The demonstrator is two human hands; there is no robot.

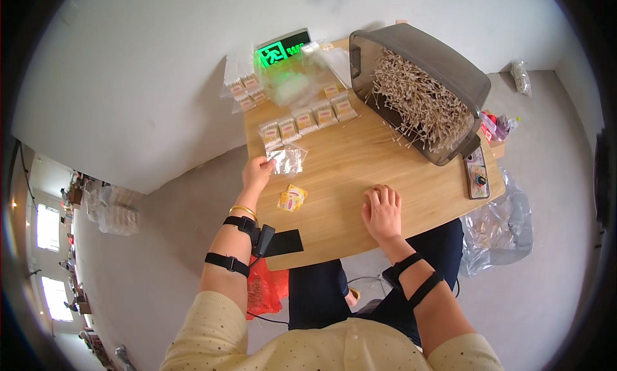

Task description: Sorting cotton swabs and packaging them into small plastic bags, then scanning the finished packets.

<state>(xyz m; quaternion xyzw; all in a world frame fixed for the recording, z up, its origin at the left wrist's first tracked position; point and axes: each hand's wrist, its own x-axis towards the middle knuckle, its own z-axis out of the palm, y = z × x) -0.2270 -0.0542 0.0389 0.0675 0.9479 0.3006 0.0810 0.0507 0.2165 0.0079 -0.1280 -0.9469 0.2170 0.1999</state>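
Observation:
My left hand [257, 172] is at the table's left edge, its thumb and fingers closed on the edge of small clear plastic bags [287, 160] lying flat. Just beyond them, a row of filled packs of cotton swabs [304, 121] with yellow-and-white labels runs across the table. A few loose yellow-and-white cards [292, 198] lie nearer to me, between my two hands. Over on the right, my right hand [383, 210] rests palm down on the wood with curled fingers; whatever is under them, if anything, is hidden.
A grey plastic bin [424, 56] lies tipped toward me, full of loose cotton swabs [418, 104], some spilled on the table [340, 210]. A phone [476, 175] sits at the right edge. Behind the packs are clear bags [289, 85], more packs [245, 91] and a lit green sign [273, 54].

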